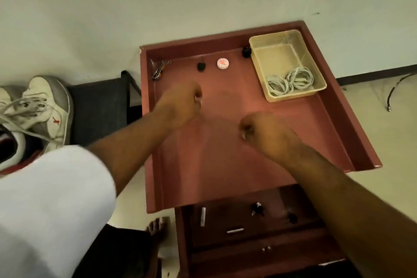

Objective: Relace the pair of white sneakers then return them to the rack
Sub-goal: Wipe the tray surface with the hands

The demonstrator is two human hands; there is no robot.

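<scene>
A white sneaker with a grey toe and loose grey-white laces lies at the far left on a dark seat, partly cut off by the frame edge. Coiled white laces lie in a cream plastic tray at the back right of the red table top. My left hand hovers over the table's middle with its fingers curled, holding nothing I can see. Nearer to me, my right hand is likewise curled into a loose fist above the table. Both are blurred.
A white round cap, two small black knobs and a metal clip lie along the table's back edge. Under the table an open drawer holds small items. A black cable lies on the floor at right.
</scene>
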